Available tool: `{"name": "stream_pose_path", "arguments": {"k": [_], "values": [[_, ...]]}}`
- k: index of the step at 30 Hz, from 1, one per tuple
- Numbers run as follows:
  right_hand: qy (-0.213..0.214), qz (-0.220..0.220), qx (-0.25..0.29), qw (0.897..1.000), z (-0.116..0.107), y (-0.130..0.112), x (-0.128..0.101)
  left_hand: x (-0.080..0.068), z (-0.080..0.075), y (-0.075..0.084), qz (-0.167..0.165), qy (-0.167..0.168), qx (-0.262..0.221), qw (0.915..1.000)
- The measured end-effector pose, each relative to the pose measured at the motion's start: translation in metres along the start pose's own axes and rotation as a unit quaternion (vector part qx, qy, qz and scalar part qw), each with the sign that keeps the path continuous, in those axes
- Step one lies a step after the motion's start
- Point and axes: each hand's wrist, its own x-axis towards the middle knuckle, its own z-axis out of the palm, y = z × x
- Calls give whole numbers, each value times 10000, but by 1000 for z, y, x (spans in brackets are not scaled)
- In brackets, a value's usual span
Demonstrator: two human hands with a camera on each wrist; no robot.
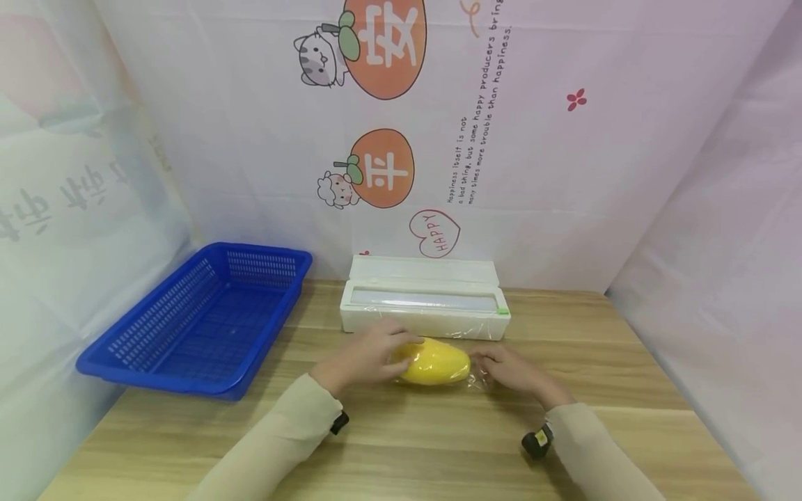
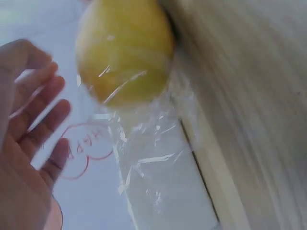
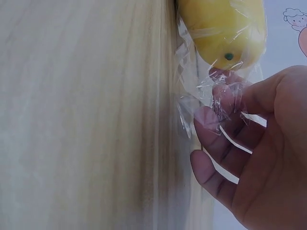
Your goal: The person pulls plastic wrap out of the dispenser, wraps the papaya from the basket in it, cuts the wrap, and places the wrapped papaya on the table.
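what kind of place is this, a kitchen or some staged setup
Most likely a staged tabletop booth rather than a real kitchen: printed cartoon sheets curtain off a bare wooden table, which holds only a blue basket, a cling film dispenser and the yellow fruit being wrapped.

On my table (image 1: 438, 445) I see 1 blue basket (image 1: 200, 323) at left, before a cartoon-printed backdrop (image 1: 401, 139).

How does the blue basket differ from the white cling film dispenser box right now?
The blue basket has mesh walls, sits left of the hands and looks empty; the white dispenser box is solid, narrower, lies behind the yellow fruit, and its lid stands open with film trailing from it. Both rest on the wooden table.
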Motion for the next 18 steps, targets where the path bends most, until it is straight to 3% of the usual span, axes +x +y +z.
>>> {"name": "stream_pose_path", "arguments": {"k": [5, 10, 18], "values": [[-44, 93, 92, 9999, -4, -3, -6, 1, 14, 1, -319, -417, 425, 9977], [237, 16, 46, 9997, -16, 1, -17, 1, 17, 0, -393, -376, 452, 9975], [490, 329, 804, 9950, -36, 7, -29, 5, 17, 0, -530, -502, 345, 9967]]}}
